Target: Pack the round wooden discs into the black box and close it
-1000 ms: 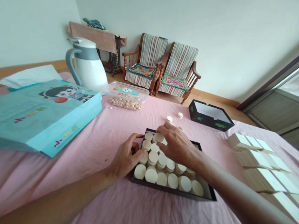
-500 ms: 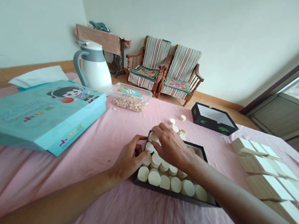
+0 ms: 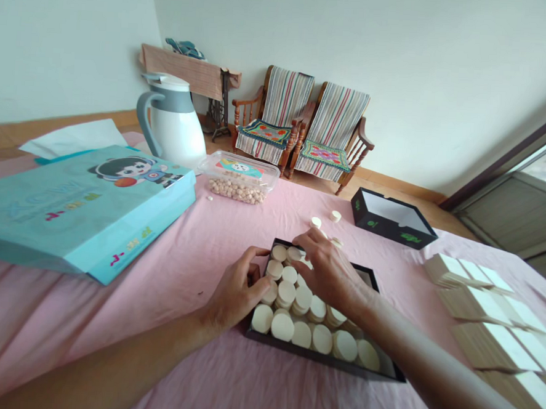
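A shallow black tray lies on the pink cloth and holds several stacks of pale wooden discs. My left hand curls around the tray's left edge, fingertips touching discs there. My right hand hovers over the tray's far middle, fingers bent and pinched on a disc in the back row. A few loose discs lie on the cloth just beyond the tray.
A black box lid sits at the far right. Stacked pale wooden blocks line the right side. A teal gift bag, a white jug and a clear tub of beads stand at the left and back.
My right hand shifted left along the back row of discs, then back to the right. My left hand stayed on the tray's left edge. The view drifted slightly.
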Motion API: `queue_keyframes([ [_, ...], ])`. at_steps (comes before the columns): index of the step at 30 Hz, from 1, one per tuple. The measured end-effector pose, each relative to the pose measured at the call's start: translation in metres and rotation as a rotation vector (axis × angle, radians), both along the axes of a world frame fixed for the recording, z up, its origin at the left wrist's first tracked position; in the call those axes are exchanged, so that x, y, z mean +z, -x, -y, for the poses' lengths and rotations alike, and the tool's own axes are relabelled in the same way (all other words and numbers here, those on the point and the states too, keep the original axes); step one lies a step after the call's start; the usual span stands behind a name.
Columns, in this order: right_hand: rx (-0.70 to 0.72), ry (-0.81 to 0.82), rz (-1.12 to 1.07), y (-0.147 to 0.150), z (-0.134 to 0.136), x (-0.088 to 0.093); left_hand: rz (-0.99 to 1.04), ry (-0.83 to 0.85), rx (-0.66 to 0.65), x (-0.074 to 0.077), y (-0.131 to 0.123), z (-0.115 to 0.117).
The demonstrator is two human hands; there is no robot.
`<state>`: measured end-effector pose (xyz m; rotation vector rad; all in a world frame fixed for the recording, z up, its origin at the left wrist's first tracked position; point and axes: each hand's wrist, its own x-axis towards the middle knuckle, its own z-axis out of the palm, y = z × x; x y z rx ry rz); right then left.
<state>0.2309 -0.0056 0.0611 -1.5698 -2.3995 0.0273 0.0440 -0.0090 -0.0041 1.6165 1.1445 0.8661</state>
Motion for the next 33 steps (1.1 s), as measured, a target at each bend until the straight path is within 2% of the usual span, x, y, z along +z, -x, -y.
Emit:
queue_keyframes([
  [20,0.03,0.092,-0.02,-0.005,0.004,-0.007,-0.003,0.008,-0.002,0.001,0.0,-0.001],
  [33,0.008,0.056,-0.038,-0.021,0.009,0.001,-0.008,0.001,-0.001,0.001,0.0,-0.001],
])
